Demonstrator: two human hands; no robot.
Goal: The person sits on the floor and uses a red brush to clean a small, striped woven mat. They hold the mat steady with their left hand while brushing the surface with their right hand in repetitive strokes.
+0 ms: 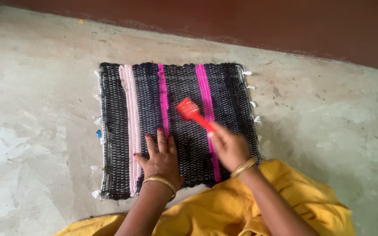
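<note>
Here, in the head view, a woven mat lies flat on a grey concrete floor, its far edge close to a dark red-brown wall base. The mat is mostly black with white flecks and carries a pale pink stripe near its left side and two bright magenta stripes, one near the middle and one right of the middle. Short white tassels stick out along its left and right edges, and a small blue scrap shows at the left edge.

The person's left hand rests palm down on the mat, between the pale pink stripe and the middle magenta stripe, with its fingers spread apart and pressing on the weave. The nails are painted red, and a gold bangle sits on the wrist.

The right hand is over the right magenta stripe, its fingers closed around the handle of a red brush. The brush head points up and to the left and lies over the dark band between the two magenta stripes; it is blurred, so whether it touches the mat cannot be told. This wrist also wears a gold bangle.

Yellow cloth of the person's garment fills the lower edge and overlaps the mat's near right corner.
</note>
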